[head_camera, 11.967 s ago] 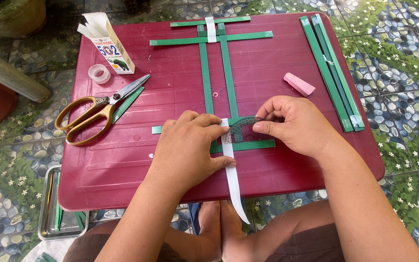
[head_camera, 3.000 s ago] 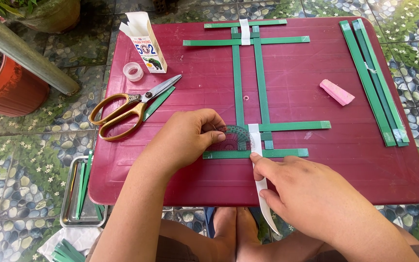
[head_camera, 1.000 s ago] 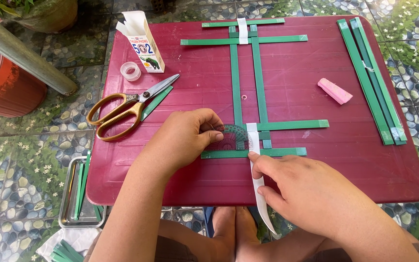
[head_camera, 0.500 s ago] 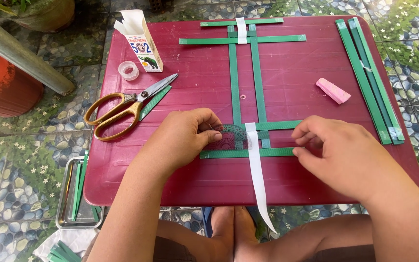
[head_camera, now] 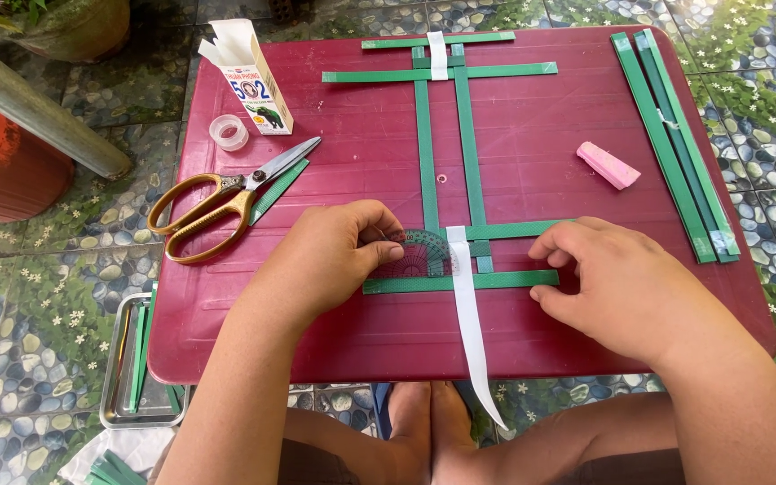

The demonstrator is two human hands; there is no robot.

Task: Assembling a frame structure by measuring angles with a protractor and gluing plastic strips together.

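Left hand (head_camera: 339, 256) pins the protractor (head_camera: 419, 256) at table (head_camera: 361, 332) 6 o'clock, right hand (head_camera: 626, 287) fingers curled on green strip (head_camera: 460, 282), long axis 9-to-3, white strip (head_camera: 469, 314) crossing 12-to-6.

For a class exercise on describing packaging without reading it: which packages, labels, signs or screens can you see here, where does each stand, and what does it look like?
Small carton: upright at the far left of the red table, behind the scissors; tall box, top flaps open, white with red and blue print and a small dark picture.
No signs or screens show.
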